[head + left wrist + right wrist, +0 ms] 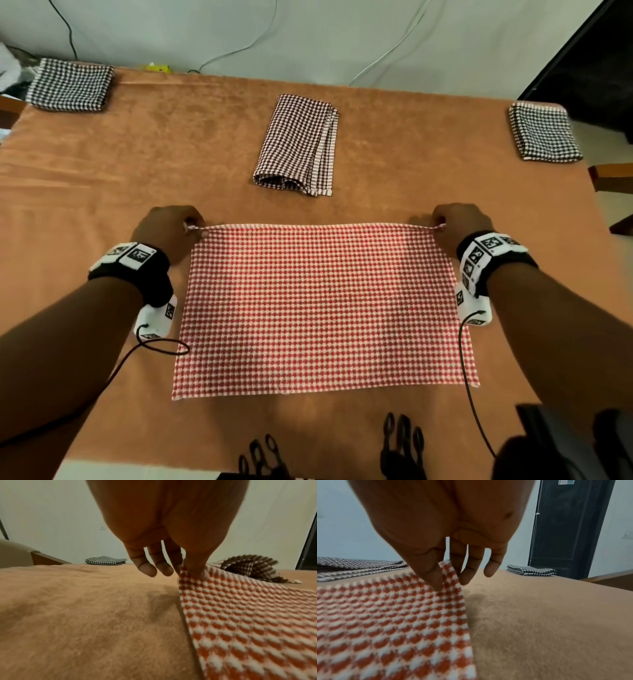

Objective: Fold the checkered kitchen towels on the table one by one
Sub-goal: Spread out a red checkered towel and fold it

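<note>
1. The red towel (325, 308) lies spread on the near middle of the table (171, 154), which has an orange-brown cover. The two far corners are lifted a little and the far edge is pulled straight between them.
2. The left hand (168, 229) pinches the far left corner and the right hand (459, 222) pinches the far right corner.
3. In the head view the backs of the hands hide the fingertips and the corners. The wrist views show them: on each hand the thumb presses the cloth against the finger behind it, and the other fingers hang loose and hold nothing.
4. In the wrist views the near part of the red towel is blurred and cut off by the picture edge.
5. Just beyond the red towel a brown towel (298, 144) lies folded into a long strip, apart from it.
6. A black towel (72, 85) is folded at the far left corner of the table, and another black towel (544, 133) at the far right corner.
7. Thin black cables run from the wrist cameras; the left one loops onto the near left edge of the red towel.
8. The dark things at the near table edge are hard to make out.
</note>
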### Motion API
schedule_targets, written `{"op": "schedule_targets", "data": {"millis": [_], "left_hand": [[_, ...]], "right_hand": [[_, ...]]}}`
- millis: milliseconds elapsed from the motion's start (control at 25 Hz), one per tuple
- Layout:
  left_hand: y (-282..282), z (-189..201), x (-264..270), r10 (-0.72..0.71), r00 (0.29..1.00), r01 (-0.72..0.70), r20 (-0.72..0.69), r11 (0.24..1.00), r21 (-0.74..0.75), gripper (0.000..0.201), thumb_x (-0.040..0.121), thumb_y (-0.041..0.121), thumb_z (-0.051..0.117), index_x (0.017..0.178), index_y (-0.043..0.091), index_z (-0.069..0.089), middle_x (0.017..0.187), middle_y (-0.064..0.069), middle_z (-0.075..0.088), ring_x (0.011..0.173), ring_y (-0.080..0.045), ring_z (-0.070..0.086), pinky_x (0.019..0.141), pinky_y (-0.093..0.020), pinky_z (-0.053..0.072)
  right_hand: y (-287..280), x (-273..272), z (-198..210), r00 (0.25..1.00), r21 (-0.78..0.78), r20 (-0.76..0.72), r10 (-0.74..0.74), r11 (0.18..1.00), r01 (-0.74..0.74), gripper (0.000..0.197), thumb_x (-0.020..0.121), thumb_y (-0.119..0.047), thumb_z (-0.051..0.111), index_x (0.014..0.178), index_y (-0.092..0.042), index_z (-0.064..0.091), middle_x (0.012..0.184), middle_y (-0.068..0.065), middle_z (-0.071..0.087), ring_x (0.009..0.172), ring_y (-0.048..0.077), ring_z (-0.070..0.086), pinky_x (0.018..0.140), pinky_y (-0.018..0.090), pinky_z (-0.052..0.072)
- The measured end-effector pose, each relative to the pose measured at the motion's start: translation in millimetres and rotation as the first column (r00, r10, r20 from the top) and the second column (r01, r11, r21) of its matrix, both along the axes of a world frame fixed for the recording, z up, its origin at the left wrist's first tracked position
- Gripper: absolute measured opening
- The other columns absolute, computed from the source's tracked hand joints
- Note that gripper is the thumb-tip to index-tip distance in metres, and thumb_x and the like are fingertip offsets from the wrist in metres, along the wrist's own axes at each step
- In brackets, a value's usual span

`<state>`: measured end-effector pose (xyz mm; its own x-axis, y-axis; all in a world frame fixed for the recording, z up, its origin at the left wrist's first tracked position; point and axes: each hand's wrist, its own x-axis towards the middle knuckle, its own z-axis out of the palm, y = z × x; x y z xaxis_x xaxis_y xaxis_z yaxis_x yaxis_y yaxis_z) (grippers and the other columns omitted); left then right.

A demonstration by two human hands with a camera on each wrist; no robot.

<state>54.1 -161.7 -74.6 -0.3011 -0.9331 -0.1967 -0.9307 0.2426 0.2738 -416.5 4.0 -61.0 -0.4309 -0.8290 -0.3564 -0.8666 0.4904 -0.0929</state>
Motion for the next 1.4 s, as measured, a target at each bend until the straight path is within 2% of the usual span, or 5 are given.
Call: {"op": "schedule_targets", "data": {"millis": [320,840,1000,1240,1400], "left_hand": [[65.1,32.8,35.8,-0.208,0.977,0.194,-0.056,0.964,-0.184,0.011,0.077,0.014,0.082,0.085,0.017,0.075,0.085,-0.006,0.070,0.070,-0.021,0.057,0.069,-0.035,0.047],[223.4,-4.0,109.9,-0.370,0.928,0.372,0.045,0.926,-0.067,0.034,0.057,0.003,0.092,0.082,0.021,0.078,0.090,0.000,0.072,0.078,-0.025,0.066,0.057,-0.037,0.055],[230.0,-11.8,112.7,-0.391,0.919,0.394,0.052,0.914,-0.099,0.012,0.071,0.024,0.083,0.083,0.022,0.080,0.090,0.000,0.073,0.078,-0.027,0.066,0.056,-0.036,0.053],[233.4,-19.3,115.1,-0.391,0.919,0.394,0.059,0.918,-0.053,0.042,0.079,0.053,0.047,0.083,0.027,0.080,0.091,0.002,0.070,0.079,-0.027,0.067,0.056,-0.036,0.053],[236.5,-4.4,95.7,-0.331,0.940,0.339,0.086,0.934,-0.112,0.068,0.090,0.071,0.030,0.082,0.024,0.079,0.088,0.001,0.069,0.078,-0.027,0.063,0.058,-0.036,0.049]], "right_hand": [[81.5,7.0,24.4,0.979,-0.214,-0.043,0.199,0.955,-0.203,0.010,0.081,-0.015,0.068,0.083,-0.025,0.068,0.087,0.002,0.069,0.093,0.034,0.059,0.086,0.051,0.044],[239.0,32.0,-18.7,0.920,-0.180,-0.030,0.391,0.903,-0.390,0.036,0.053,-0.005,0.085,0.076,-0.028,0.070,0.077,-0.005,0.069,0.074,0.028,0.065,0.062,0.042,0.049],[252.6,36.0,-34.2,0.925,-0.179,-0.026,0.378,0.909,-0.376,0.035,0.052,-0.005,0.086,0.076,-0.027,0.071,0.077,-0.004,0.067,0.072,0.028,0.065,0.061,0.039,0.049],[262.2,38.7,-44.4,0.943,-0.142,0.012,0.332,0.934,-0.327,0.034,0.055,0.000,0.080,0.081,-0.021,0.075,0.085,0.002,0.067,0.076,0.031,0.064,0.062,0.041,0.052],[261.8,56.0,-26.9,0.958,-0.118,-0.036,0.283,0.951,-0.285,0.025,0.063,-0.028,0.062,0.082,-0.020,0.076,0.087,0.002,0.066,0.077,0.031,0.064,0.063,0.042,0.052]]}}
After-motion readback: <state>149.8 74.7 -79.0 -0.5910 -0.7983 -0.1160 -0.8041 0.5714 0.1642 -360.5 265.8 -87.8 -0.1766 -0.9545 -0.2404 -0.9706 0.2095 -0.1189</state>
